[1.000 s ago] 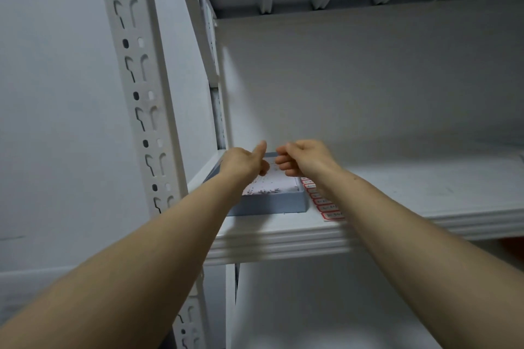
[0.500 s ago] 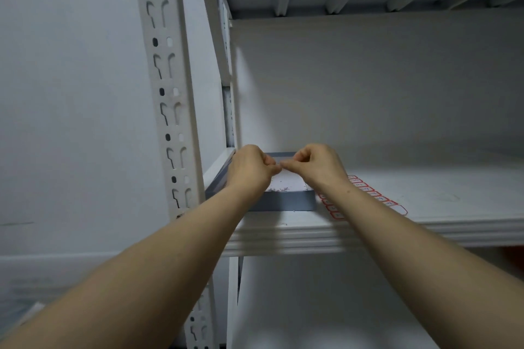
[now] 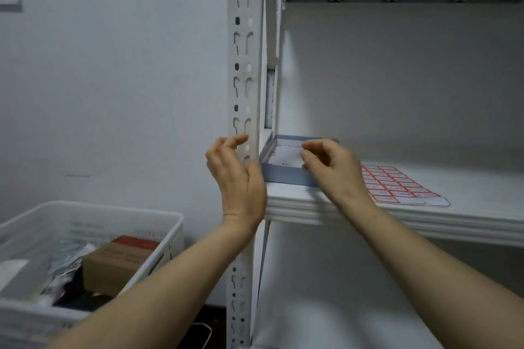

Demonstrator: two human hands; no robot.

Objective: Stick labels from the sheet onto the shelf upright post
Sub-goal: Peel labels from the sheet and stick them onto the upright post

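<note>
The left hand (image 3: pixel 235 176) is raised just left of centre, its back to the camera. Its fingers are loosely bent and spread, with the tips at the face of the white perforated metal upright post (image 3: pixel 244 65); whether they carry a label is too small to tell. The right hand (image 3: pixel 333 171), just right of centre, has thumb and forefinger drawn together in a pinch, but I cannot tell what, if anything, is between them. That hand hovers over a shallow blue-grey cardboard box (image 3: pixel 283 174), which sits at the left end of the white shelf board (image 3: pixel 467 207), close beside the post. Inside the box lies a white paper with small dark marks (image 3: pixel 286 154). To the right of the right wrist a white sheet of red-bordered rectangular labels (image 3: pixel 397 184) lies flat on the shelf board, its labels in neat rows and its near edge blank. The post runs from the top of the frame to the bottom, with paired slots and round holes down its face. In the lower left of the frame stands a white slotted plastic basket (image 3: pixel 158 218). It holds a brown cardboard carton (image 3: pixel 113 266), a red-topped packet (image 3: pixel 136 242) behind it, and dark and silvery items too jumbled to identify.
</note>
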